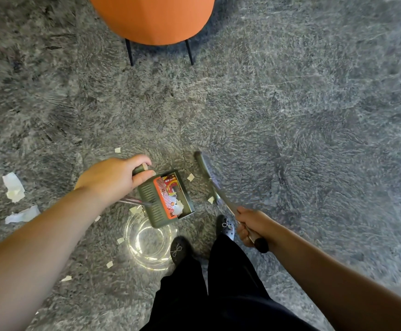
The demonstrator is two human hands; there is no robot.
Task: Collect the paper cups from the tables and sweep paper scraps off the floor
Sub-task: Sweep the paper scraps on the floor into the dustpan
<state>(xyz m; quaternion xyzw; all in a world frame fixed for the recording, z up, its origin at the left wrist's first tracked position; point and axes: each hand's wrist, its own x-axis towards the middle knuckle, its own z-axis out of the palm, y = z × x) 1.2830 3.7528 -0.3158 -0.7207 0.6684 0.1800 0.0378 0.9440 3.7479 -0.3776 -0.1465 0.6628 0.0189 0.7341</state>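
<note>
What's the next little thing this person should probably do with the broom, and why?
Probably sweep the broom, held in the right hand, leftward to push the two nearby paper scraps into the dustpan that the left hand grips. Those scraps lie on the carpet between broom and pan.

A green plastic dustpan [166,199] sits on the shaggy grey carpet [290,103], with white paper scraps [14,187] to its left and some inside it. The long-handled broom [215,185] lies to its right. An orange upholstered chair [154,17] stands beyond.
</note>
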